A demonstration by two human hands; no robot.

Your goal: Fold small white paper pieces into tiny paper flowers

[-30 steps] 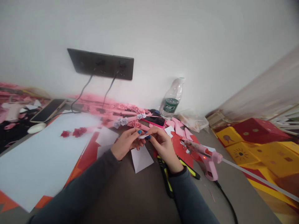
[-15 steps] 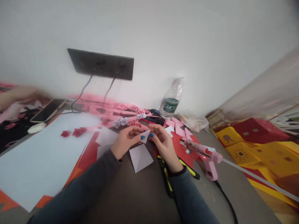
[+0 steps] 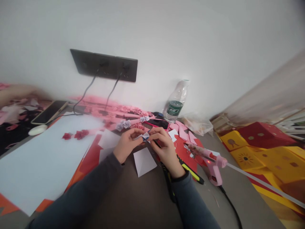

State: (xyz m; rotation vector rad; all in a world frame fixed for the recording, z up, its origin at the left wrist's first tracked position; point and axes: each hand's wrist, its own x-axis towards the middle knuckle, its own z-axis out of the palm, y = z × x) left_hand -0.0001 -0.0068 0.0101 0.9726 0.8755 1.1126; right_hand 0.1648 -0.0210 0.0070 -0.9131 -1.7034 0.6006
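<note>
Paper bit (image 3: 146, 135) is pinched between the left hand (image 3: 126, 144) and right hand (image 3: 165, 149).
Fingers on both hands are closed on the paper bit, just past a flat white square (image 3: 145, 162) on the grey table (image 3: 133, 203). It looks thin, so squeezing or pulling too hard could crumple or rip it. Letting go too soon could make a fold spring loose. A pink glue gun (image 3: 207, 159) lies to the right of the right hand. Its red light (image 3: 208, 162) is on, so it may be hot; a bump could burn a finger or drip glue on the red paper (image 3: 182, 151) near its tip. A black and yellow tool (image 3: 193, 173) lies by the right hand too. I can't tell if a blade is out, but brushing it might hurt.
</note>
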